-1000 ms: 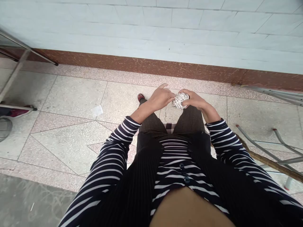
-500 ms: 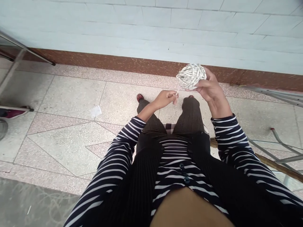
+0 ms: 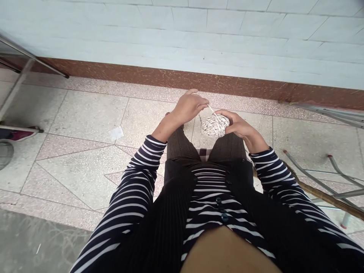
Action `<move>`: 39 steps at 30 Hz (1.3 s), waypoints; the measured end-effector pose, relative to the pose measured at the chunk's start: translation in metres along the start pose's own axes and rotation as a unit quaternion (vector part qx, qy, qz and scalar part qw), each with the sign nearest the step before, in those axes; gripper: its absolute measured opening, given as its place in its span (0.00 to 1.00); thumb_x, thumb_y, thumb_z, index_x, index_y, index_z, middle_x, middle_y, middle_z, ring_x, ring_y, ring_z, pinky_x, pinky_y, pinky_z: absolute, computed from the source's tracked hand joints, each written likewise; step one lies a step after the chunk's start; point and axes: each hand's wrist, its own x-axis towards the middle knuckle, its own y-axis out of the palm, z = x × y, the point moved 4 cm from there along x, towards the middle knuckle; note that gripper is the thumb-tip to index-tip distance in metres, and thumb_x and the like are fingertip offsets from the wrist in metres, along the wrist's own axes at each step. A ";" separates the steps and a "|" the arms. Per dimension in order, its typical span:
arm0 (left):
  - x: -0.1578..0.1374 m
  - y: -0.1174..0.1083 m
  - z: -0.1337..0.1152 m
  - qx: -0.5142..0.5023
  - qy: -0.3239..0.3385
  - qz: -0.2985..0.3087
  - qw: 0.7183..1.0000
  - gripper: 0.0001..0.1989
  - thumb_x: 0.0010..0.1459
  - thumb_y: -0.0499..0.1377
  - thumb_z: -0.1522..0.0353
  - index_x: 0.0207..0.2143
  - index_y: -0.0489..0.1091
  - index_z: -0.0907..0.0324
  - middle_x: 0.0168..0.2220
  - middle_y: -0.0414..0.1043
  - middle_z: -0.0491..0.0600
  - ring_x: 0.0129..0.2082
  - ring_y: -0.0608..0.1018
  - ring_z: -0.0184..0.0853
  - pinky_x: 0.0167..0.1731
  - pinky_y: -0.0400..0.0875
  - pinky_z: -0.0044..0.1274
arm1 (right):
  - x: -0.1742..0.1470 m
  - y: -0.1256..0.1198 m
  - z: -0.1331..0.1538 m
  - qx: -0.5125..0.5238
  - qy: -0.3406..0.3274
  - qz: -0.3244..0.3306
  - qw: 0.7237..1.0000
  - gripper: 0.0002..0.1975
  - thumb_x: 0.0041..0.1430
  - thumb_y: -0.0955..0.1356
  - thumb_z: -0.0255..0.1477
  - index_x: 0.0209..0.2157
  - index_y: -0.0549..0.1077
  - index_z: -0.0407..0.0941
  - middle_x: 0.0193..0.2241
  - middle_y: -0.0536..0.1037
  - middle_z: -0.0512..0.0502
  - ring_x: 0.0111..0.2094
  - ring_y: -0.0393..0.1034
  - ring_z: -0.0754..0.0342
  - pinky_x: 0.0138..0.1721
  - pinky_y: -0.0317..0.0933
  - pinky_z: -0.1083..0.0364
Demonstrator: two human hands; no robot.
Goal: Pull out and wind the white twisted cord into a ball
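A whitish ball of cord (image 3: 214, 126), its strands wound over each other, is held in front of my lap. My right hand (image 3: 241, 129) grips it from the right, thumb and fingers curled round its side. Up and to the left of the ball, my left hand (image 3: 190, 108) pinches the loose strand of cord (image 3: 211, 109) between its fingertips. That strand runs taut and short from the pinch down to the top of the ball. The side of the ball against my right palm is hidden.
A tiled wall (image 3: 182, 41) with a brown skirting (image 3: 142, 77) stands ahead. Metal stool legs (image 3: 338, 170) and a wooden edge (image 3: 321, 193) are close on my right. To the left are a metal frame (image 3: 36, 58), another person's shoe (image 3: 24, 133) and a paper scrap (image 3: 116, 132) on the floor.
My right hand has brought the ball down and left, closer to my lap. My left hand has risen from below the ball to its upper left, still pinching the strand.
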 end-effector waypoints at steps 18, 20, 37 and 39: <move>-0.043 0.038 -0.033 -0.098 -0.066 0.083 0.990 0.19 0.73 0.55 0.62 0.28 0.74 0.57 0.28 0.78 0.46 0.34 0.80 0.35 0.47 0.75 0.30 | 0.034 -0.066 0.032 -0.230 -0.103 -0.241 0.937 0.43 0.53 0.81 0.44 0.66 0.64 0.56 0.65 0.68 0.38 0.71 0.53 0.23 0.62 0.66 0.25; -0.037 0.025 -0.033 -0.033 -0.036 0.040 0.998 0.18 0.75 0.54 0.63 0.32 0.77 0.56 0.28 0.78 0.47 0.36 0.80 0.37 0.58 0.74 0.36 | 0.037 -0.052 0.019 -0.256 -0.077 -0.242 0.933 0.44 0.49 0.83 0.44 0.63 0.66 0.55 0.63 0.69 0.37 0.69 0.56 0.23 0.63 0.63 0.23; -0.014 0.044 0.033 -0.075 -0.120 -0.042 0.989 0.17 0.75 0.55 0.61 0.38 0.81 0.58 0.42 0.86 0.52 0.47 0.83 0.42 0.61 0.72 0.38 | -0.011 -0.002 0.036 -0.011 -0.047 -0.059 0.997 0.49 0.39 0.84 0.50 0.62 0.68 0.59 0.59 0.74 0.42 0.64 0.67 0.32 0.55 0.72 0.37; -0.023 0.055 0.028 -0.107 -0.141 -0.019 0.984 0.17 0.73 0.55 0.63 0.35 0.80 0.58 0.41 0.85 0.52 0.45 0.83 0.41 0.55 0.75 0.34 | -0.009 -0.012 0.046 -0.074 -0.076 -0.127 0.986 0.50 0.41 0.84 0.51 0.64 0.65 0.61 0.63 0.71 0.42 0.66 0.64 0.31 0.56 0.72 0.35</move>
